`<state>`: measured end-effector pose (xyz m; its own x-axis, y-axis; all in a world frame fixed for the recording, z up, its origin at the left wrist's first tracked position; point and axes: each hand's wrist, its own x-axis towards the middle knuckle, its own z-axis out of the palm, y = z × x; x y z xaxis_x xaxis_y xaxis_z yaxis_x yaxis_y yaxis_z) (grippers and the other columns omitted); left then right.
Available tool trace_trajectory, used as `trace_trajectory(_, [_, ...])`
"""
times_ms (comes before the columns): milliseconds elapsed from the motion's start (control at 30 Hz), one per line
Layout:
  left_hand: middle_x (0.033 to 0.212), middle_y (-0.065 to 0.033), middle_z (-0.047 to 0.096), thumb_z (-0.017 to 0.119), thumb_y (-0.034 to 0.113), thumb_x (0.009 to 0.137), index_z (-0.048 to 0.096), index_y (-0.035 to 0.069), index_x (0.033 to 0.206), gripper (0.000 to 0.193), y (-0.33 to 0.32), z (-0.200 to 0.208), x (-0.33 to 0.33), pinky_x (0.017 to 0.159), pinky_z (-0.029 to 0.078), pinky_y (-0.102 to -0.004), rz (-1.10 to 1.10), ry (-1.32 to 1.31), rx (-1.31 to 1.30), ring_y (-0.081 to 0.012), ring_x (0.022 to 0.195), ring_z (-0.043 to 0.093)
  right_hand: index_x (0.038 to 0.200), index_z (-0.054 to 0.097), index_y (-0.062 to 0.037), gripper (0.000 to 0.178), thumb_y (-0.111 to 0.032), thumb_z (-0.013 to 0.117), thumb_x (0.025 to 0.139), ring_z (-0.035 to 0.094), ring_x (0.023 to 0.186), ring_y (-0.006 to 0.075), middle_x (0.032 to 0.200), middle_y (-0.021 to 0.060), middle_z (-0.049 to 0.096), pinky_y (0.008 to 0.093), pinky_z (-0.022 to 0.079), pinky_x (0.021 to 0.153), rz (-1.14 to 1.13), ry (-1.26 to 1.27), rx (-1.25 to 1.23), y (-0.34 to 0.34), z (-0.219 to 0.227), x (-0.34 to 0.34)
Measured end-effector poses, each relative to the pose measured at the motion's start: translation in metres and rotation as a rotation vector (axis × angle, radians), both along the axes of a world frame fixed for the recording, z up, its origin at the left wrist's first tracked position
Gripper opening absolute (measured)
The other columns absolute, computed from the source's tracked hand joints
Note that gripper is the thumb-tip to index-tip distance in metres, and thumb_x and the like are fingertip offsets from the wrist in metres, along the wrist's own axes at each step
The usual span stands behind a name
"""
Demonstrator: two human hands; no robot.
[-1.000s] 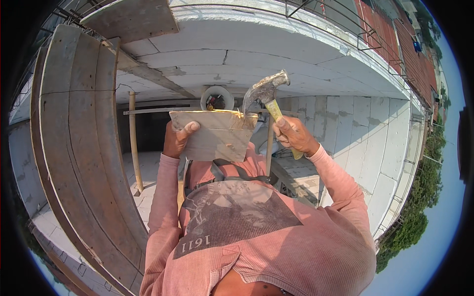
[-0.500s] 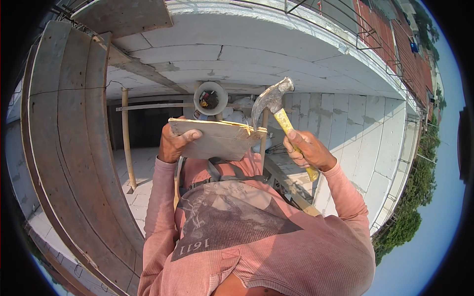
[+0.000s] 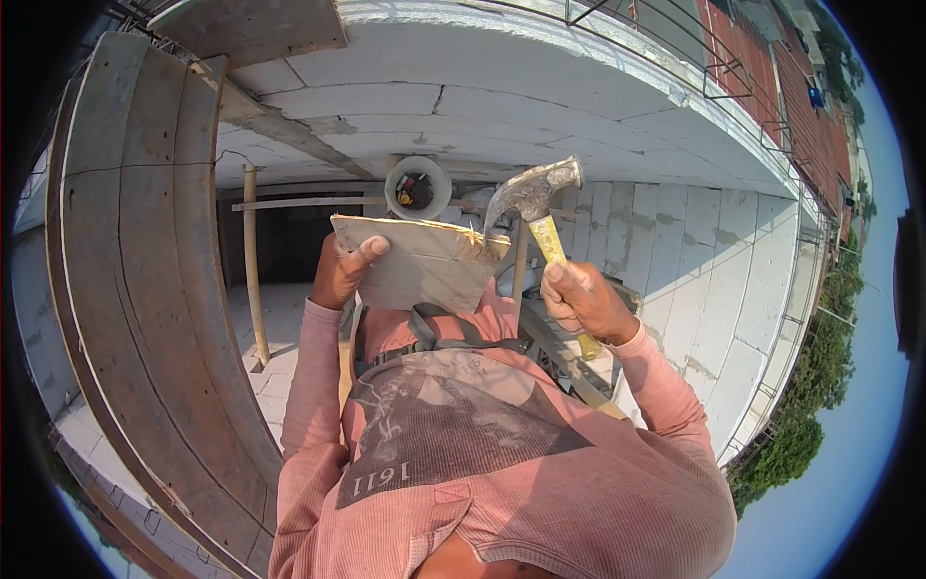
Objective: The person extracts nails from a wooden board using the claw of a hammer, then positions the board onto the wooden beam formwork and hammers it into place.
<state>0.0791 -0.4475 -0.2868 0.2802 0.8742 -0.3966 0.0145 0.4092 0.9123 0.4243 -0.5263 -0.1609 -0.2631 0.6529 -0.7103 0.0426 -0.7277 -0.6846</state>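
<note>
My left hand [image 3: 344, 270] grips the left end of a thin grey plywood board [image 3: 424, 265], thumb on its face and fingers hidden behind. The board is tilted in front of my waist, and its far edge is splintered with pale wood showing at the right. My right hand [image 3: 585, 302] is wrapped round the worn yellow handle of a claw hammer [image 3: 546, 237]. The grey steel head is raised at the far right corner of the board, claw pointing down to the splintered edge. Whether the claw touches the wood I cannot tell.
Beyond the board stands a round white bucket [image 3: 419, 187] with small items inside. Long wooden form panels [image 3: 145, 261] rise along the left, near a wooden post [image 3: 255, 270]. Pale block walls [image 3: 694, 251] lie ahead and right, with rebar frames [image 3: 719, 77] along the top edge.
The board's right end has drawn left and its face has tipped more toward view. My right hand has moved slightly left with the hammer, its claw still by the splintered corner.
</note>
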Motion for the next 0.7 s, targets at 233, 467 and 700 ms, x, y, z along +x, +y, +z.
trace_trajectory(233, [0.091,-0.0025,0.07,0.081,0.05,0.083,0.07,-0.001,0.101,0.055,0.008,0.006,0.005,0.074,0.052,-0.0277,-0.021,-0.035,0.02,-0.0105,0.082,0.063,0.078,0.039,-0.0125,0.049,-0.051,0.044,0.107,0.028,0.042,0.0034,0.056,-0.0048,0.034,0.0228,0.023,0.037,-0.004,0.049,-0.067,0.007,0.006,-0.009])
trace_trajectory(467, [0.092,-0.0033,0.07,0.08,0.049,0.084,0.07,-0.001,0.106,0.055,0.005,0.016,0.006,0.073,0.052,-0.0272,0.0,0.118,0.011,-0.0106,0.082,0.064,0.072,0.041,-0.012,0.054,-0.054,0.051,0.104,0.035,0.043,0.0038,0.057,-0.0052,0.038,0.0226,0.027,0.038,-0.15,-0.061,-0.054,-0.001,0.001,-0.032])
trace_trajectory(700, [0.098,-0.005,0.07,0.079,0.05,0.085,0.069,-0.001,0.11,0.057,0.005,-0.01,-0.001,0.081,0.052,-0.0294,-0.004,-0.045,-0.023,-0.0123,0.089,0.064,0.067,0.046,-0.011,0.056,-0.052,0.053,0.104,0.039,0.049,0.0042,0.058,-0.0052,0.042,0.0231,0.032,0.044,-0.083,0.014,0.068,-0.002,-0.05,-0.022])
